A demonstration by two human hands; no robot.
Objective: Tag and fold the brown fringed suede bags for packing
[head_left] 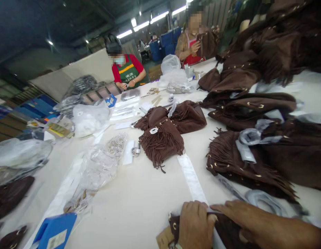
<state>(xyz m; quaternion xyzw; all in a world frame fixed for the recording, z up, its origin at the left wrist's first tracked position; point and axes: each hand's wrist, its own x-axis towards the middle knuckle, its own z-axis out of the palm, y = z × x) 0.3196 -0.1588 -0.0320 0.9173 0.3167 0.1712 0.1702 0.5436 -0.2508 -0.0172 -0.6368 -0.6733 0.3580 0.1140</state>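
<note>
A dark brown bag with gold eyelets lies at the table's front edge, partly hidden by my hands. Curled over its left side, my left hand grips the bag near its eyelets. My right hand rests across the bag, with fingers stretched toward the left hand. A white strip runs along the table up to my left fingertips; whether they touch it I cannot tell. Brown card or paper sticks out beside my left wrist.
Brown fringed bags lie mid-table, and more are heaped at the right. Clear plastic bags and a blue box are on the left. Across the table, one person wears a green apron; another person holds a brown bag.
</note>
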